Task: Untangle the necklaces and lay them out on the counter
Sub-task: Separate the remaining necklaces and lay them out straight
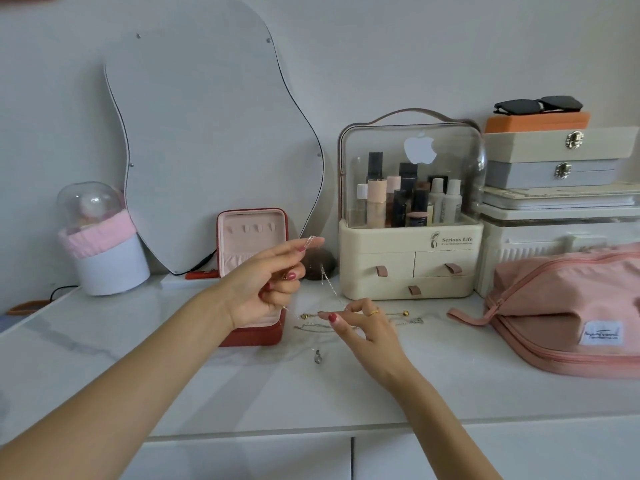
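I identify the location as a home dressing area. Evidence: a white marble-look tabletop (138,341) against a plain wall, a wavy mirror (207,140), a clear-domed cosmetics case (410,209) holding bottles, an open jewellery box (252,244), stacked latched boxes (554,157), sunglasses (538,105) and a pink pouch (571,306).

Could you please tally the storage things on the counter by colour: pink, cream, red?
Pink: 1, the bag
Cream: 1, the makeup organizer
Red: 1, the jewelry case
Total: 3, all on the counter
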